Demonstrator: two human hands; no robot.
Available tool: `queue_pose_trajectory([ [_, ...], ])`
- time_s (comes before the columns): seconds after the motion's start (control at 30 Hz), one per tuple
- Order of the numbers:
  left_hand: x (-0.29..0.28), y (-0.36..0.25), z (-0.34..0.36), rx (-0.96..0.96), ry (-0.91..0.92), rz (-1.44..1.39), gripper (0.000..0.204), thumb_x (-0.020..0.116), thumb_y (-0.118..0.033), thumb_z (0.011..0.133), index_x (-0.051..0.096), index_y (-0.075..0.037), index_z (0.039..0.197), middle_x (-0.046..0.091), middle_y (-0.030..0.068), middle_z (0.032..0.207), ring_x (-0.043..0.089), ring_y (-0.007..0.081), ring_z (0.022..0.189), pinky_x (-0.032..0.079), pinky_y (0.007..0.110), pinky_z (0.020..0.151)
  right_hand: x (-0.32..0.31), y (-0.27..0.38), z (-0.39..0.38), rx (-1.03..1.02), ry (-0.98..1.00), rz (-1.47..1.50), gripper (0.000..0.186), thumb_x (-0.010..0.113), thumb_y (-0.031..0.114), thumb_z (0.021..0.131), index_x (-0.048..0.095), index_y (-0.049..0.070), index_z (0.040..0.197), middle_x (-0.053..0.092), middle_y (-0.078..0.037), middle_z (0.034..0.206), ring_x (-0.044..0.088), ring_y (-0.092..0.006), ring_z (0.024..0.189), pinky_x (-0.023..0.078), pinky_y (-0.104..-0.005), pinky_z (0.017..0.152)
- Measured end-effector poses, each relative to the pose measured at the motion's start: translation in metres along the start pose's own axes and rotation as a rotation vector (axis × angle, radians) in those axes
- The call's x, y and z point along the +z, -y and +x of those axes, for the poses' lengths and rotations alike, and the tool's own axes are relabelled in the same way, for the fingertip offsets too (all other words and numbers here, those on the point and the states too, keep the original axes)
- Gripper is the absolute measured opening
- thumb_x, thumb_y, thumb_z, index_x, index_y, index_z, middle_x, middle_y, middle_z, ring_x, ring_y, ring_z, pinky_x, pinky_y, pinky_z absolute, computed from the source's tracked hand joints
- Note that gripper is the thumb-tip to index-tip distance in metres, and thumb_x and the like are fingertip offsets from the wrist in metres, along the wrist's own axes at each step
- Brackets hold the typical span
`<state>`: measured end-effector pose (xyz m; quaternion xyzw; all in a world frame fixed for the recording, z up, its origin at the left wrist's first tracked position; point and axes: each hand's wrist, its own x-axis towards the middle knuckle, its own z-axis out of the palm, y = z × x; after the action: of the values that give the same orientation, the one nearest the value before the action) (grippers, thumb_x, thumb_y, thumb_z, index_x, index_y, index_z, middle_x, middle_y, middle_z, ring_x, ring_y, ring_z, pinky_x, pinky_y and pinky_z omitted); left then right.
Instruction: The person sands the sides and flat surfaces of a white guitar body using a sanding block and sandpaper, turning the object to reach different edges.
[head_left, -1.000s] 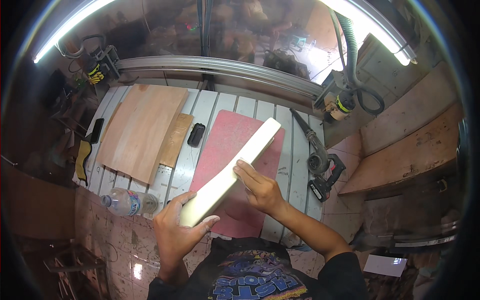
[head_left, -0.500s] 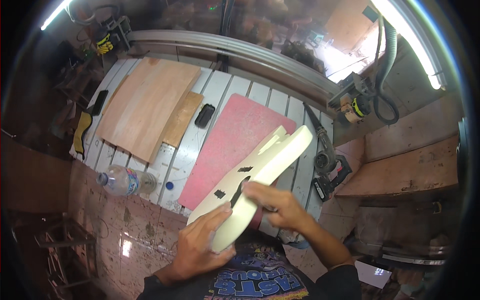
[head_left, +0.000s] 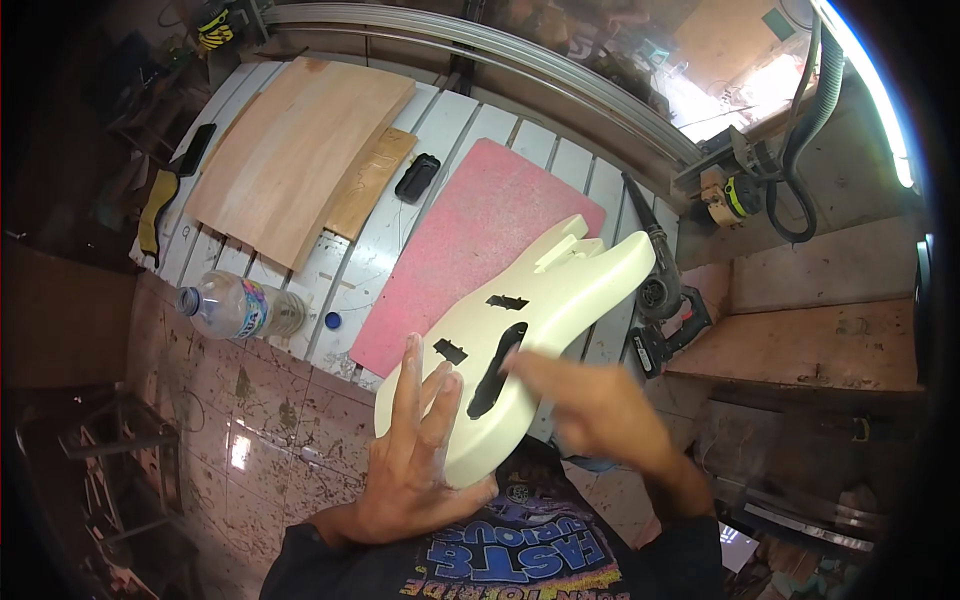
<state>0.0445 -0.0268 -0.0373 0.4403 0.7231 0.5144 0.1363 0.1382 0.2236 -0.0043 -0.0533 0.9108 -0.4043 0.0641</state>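
A cream-coloured electric guitar body [head_left: 590, 285] lies tilted across the near edge of the table, its horned end pointing to the far right. Two small dark slots and a long dark cavity [head_left: 488, 385] are cut in its face. My left hand [head_left: 415, 465] grips the rounded near end, fingers stretched over the face and thumb at the rim. By the cavity's right edge is my right hand [head_left: 605, 405], blurred, its fingers curled with the tips at that edge. Whatever it may hold is hidden.
A pink mat [head_left: 470, 225] lies under the guitar body on the white slatted table [head_left: 440, 120]. To its left are wooden boards [head_left: 300, 150], a black tray-like piece [head_left: 417, 178], a plastic bottle [head_left: 240, 306] and a blue cap [head_left: 333, 320]. A cordless blower [head_left: 660, 290] lies right.
The guitar body has turned so its face shows more fully, uncovering the long cavity. My left fingers now spread farther over the face. My right hand has shifted slightly right, along the cavity's edge.
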Motion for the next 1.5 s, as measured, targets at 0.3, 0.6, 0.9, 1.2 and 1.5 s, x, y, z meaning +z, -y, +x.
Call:
queue_pose_trajectory([
  [0.3, -0.001, 0.002, 0.003, 0.021, -0.021, 0.02, 0.129, 0.091, -0.017, 0.068, 0.01, -0.007, 0.169, 0.001, 0.0516, 0.161, 0.061, 0.054, 0.127, 0.061, 0.05, 0.093, 0.008, -0.025, 0.004, 0.071, -0.243, -0.131, 0.065, 0.065, -0.004, 0.078, 0.065, 0.014, 0.141, 0.064, -0.014, 0.145, 0.071, -0.0335, 0.118, 0.061, -0.0379, 0.094],
  [0.6, -0.002, -0.003, 0.002, 0.017, 0.13, 0.044, 0.123, 0.089, -0.019, 0.075, 0.008, 0.011, 0.162, 0.072, 0.0229, 0.125, 0.071, 0.0411, 0.118, 0.059, 0.043, 0.1, 0.014, -0.077, -0.016, 0.09, -0.377, -0.335, 0.075, 0.055, -0.019, 0.07, 0.064, 0.005, 0.14, 0.064, -0.021, 0.144, 0.061, -0.0338, 0.135, 0.049, -0.0401, 0.116],
  [0.9, -0.005, -0.012, 0.013, -0.029, 0.121, 0.064, 0.093, 0.087, -0.017, 0.07, 0.047, 0.005, 0.151, 0.071, 0.0266, 0.123, 0.076, 0.0379, 0.106, 0.062, 0.042, 0.09, 0.015, -0.044, 0.01, 0.047, -0.295, -0.309, 0.063, 0.052, -0.016, 0.072, 0.071, 0.005, 0.129, 0.07, -0.018, 0.133, 0.069, -0.0334, 0.124, 0.053, -0.0405, 0.109],
  [1.2, -0.003, -0.015, 0.005, -0.068, 0.186, 0.004, 0.085, 0.089, -0.021, 0.074, 0.051, 0.002, 0.147, 0.067, 0.0256, 0.136, 0.069, 0.0412, 0.12, 0.058, 0.044, 0.098, -0.023, -0.043, -0.005, 0.253, -0.062, -0.284, 0.062, 0.057, -0.013, 0.077, 0.07, 0.012, 0.132, 0.069, -0.018, 0.132, 0.068, -0.0379, 0.118, 0.057, -0.0431, 0.102],
  [1.5, -0.009, -0.014, 0.008, -0.065, 0.16, -0.029, 0.09, 0.09, -0.021, 0.073, 0.048, 0.002, 0.15, 0.074, 0.0215, 0.12, 0.075, 0.0377, 0.107, 0.062, 0.042, 0.089, -0.064, -0.136, -0.032, 0.398, -0.49, -0.56, 0.055, 0.057, 0.0, 0.082, 0.065, 0.001, 0.136, 0.064, -0.031, 0.132, 0.067, -0.0471, 0.112, 0.054, -0.0512, 0.099],
])
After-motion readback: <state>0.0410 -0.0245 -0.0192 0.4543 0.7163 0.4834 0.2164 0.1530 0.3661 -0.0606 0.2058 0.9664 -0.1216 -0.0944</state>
